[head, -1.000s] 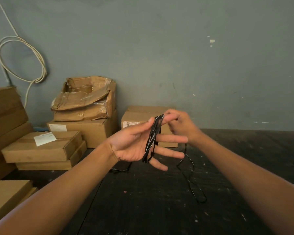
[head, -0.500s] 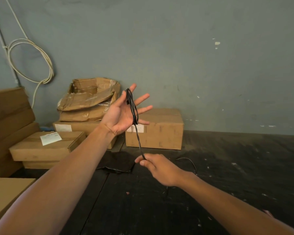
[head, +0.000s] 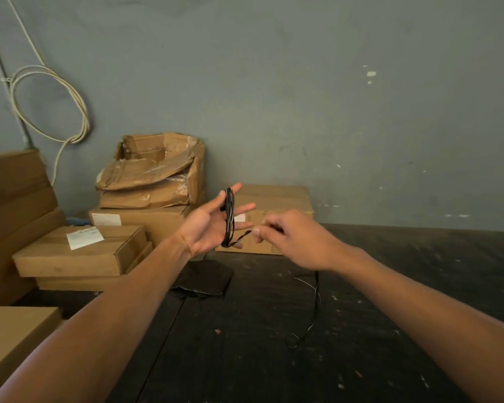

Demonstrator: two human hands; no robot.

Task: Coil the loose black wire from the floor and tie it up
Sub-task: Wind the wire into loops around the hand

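Two hands up in head view, above a dark floor point(head: 245, 359). Left hand point(head: 213, 225) palm-up w/ fingers straight and spread; black wire point(head: 229, 219) looped in several turns round the fingers, grip released, coil just hanging on them. Right hand point(head: 291, 237) just beside it, thumb & forefinger pinching the wire's free strand coming off the coil's bottom. Rest of wire drops below right wrist and trails onto floor. Behind: closed cardboard box point(head: 274, 205) by grey wall point(head: 303, 112), crushed box point(head: 152, 173) on a stack at left, flat boxes w/ white label point(head: 85, 236), white cable coil point(head: 50, 103) on wall, black sheet point(head: 207, 279) on floor.
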